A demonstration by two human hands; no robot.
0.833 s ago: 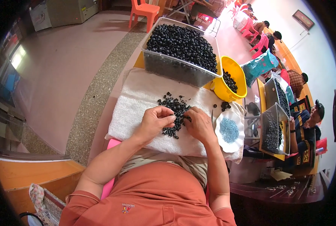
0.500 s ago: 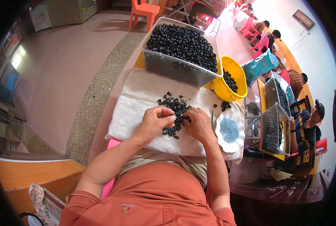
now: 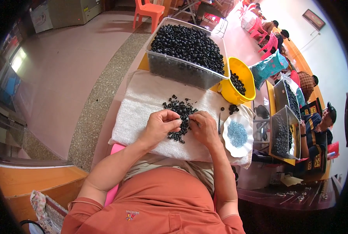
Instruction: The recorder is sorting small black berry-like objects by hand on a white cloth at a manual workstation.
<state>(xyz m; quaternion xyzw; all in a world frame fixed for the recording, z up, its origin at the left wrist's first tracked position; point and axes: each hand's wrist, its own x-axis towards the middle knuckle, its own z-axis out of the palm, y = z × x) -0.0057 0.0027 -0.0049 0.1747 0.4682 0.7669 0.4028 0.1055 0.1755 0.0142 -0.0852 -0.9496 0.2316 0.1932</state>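
Black rings (image 3: 180, 117) lie in a small heap on the white towel (image 3: 142, 105), right under both hands. The left hand (image 3: 160, 126) is curled shut, pinching one. The right hand (image 3: 203, 126) pinches something too small to tell. They look light and hard; grab them by the edge. Round, so no long side. Far off sits a full clear bin (image 3: 185, 54).
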